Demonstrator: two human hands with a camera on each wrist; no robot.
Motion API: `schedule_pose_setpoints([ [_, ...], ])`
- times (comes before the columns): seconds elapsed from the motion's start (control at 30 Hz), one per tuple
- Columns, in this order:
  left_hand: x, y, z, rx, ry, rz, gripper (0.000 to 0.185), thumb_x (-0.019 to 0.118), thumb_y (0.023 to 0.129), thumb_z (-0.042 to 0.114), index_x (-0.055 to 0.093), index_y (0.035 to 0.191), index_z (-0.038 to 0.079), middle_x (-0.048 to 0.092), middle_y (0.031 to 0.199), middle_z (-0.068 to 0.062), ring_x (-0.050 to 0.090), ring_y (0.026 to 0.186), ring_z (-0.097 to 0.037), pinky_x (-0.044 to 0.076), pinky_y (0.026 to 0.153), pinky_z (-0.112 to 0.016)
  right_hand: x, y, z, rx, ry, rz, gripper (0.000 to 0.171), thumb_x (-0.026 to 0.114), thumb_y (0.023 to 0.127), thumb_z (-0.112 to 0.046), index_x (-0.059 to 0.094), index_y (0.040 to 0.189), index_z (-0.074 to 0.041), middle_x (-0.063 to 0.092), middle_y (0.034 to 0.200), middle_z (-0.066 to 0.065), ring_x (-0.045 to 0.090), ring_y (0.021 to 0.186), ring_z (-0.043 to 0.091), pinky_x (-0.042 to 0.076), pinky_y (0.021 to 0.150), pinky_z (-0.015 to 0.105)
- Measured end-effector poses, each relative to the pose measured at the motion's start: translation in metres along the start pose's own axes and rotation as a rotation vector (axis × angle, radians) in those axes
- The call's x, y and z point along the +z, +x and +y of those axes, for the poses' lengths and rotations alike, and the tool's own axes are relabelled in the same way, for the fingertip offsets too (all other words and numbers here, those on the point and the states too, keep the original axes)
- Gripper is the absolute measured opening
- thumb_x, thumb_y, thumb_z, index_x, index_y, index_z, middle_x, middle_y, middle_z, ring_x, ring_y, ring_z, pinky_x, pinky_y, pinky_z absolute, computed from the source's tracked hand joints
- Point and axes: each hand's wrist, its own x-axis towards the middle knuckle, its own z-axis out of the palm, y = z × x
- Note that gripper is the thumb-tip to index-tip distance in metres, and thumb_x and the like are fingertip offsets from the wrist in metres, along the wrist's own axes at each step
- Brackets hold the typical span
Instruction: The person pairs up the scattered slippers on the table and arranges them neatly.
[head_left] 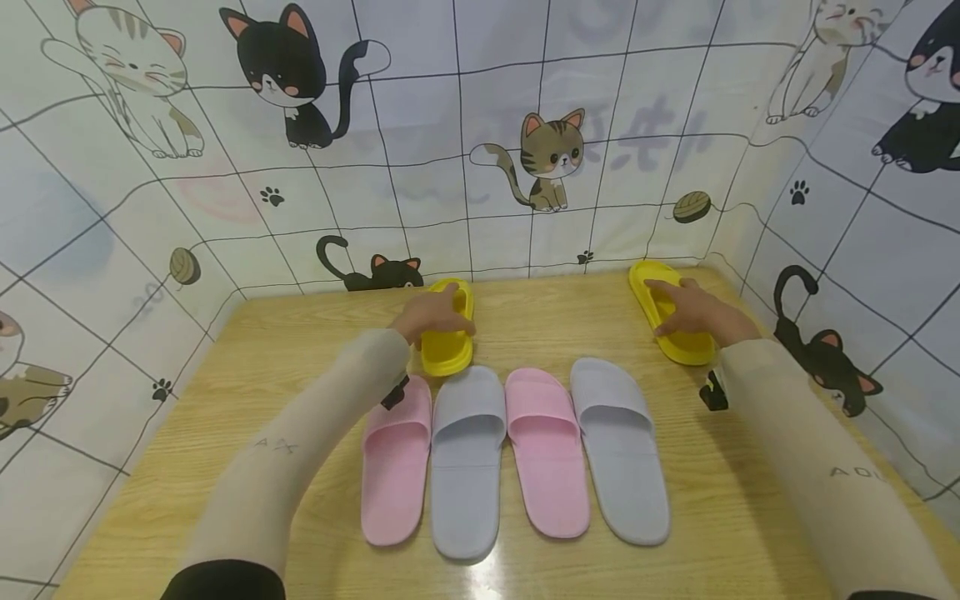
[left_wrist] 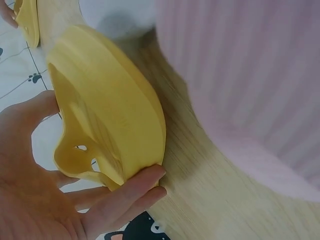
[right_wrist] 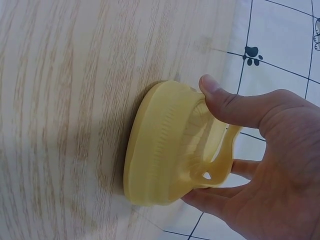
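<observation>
The left hand point(head_left: 433, 312) is covering the strap of the left yellow rubber slipper point(head_left: 447, 343), and the right hand point(head_left: 693, 308) is hiding the strap of the right yellow rubber slipper point(head_left: 678, 321). In the left wrist view, a pale pink ribbed slipper point(left_wrist: 245, 85) beside the left yellow rubber slipper is lying blurred and running off the frame's top and right edges. Both sleeved forearms are being cut by the head view's bottom edge.
</observation>
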Motion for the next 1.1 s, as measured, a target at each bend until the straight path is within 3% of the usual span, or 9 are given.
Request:
schedule_pose_setpoints([
  [0.6,0.012,0.004,0.024,-0.003,-0.05,0.019,0.1,0.072,0.089,0.048,0.011,0.167,0.033,0.034,0.163,-0.019,0.047,0.136,-0.044,0.063,0.086,-0.056,0.0,-0.001,0.001,-0.007,0.017,-0.004,0.097,0.078,0.09,-0.022,0.016,0.165,-0.012,-0.003,0.159,0.048,0.015,0.141,0.072,0.022,0.109,0.086],
  [0.83,0.018,0.001,0.037,0.018,-0.045,0.019,0.1,0.072,0.089,0.047,0.012,0.167,0.03,0.036,0.164,-0.018,0.045,0.137,-0.044,0.058,0.097,-0.057,0.001,0.0,0.003,0.0,0.027,-0.01,0.098,0.078,0.09,-0.023,0.015,0.165,-0.012,-0.005,0.159,0.047,0.014,0.141,0.072,0.022,0.109,0.086],
  [1.1,0.024,0.001,0.05,0.101,0.023,0.07,0.097,0.07,0.09,0.046,0.016,0.167,0.021,0.045,0.159,-0.016,0.044,0.14,-0.043,0.04,0.119,-0.058,0.0,0.001,0.002,-0.005,0.03,-0.008,0.098,0.078,0.09,-0.023,0.015,0.165,-0.013,-0.004,0.159,0.047,0.017,0.14,0.073,0.021,0.107,0.087],
])
